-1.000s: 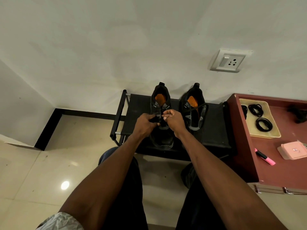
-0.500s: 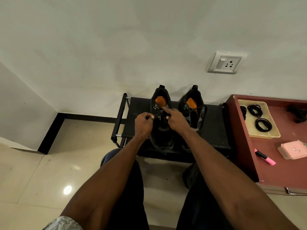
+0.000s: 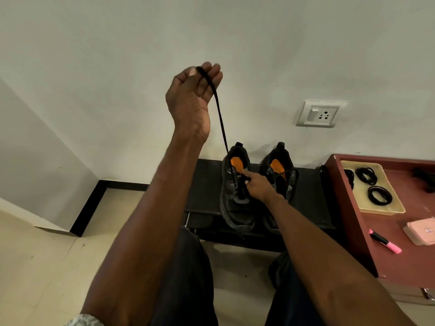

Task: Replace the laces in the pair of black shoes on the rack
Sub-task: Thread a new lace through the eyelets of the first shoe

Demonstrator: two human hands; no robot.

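My left hand (image 3: 193, 95) is raised high above the rack, fingers curled round a black lace (image 3: 221, 128) that runs taut from my grip down to the left shoe (image 3: 235, 196). Below that grip, my right hand (image 3: 257, 187) rests on the same shoe, forefinger pointing toward its tongue and the other fingers curled round the lace at the eyelets; how firmly they pinch it I cannot tell. I judge the main risk to be the shoe: if my lower hand eases while the upper one pulls, the shoe could lift or tip off the rack (image 3: 207, 184), and the lace could snag in an eyelet and jerk it sideways into the right shoe (image 3: 280, 177) just beside it. The lace could also slip through my raised fingers, since it only loops over them. Counting outward from my grips: one lace in hand, two black shoes with orange insoles, side by side on one rack. Off to the right of my lower hand stands one reddish table (image 3: 400, 255) with one pink marker (image 3: 386, 241), one pink box (image 3: 421, 231), and one tray (image 3: 397, 208) holding two clear coils of black laces (image 3: 380, 195), perhaps a third at its near edge. Farthest, one wall socket (image 3: 317, 114).
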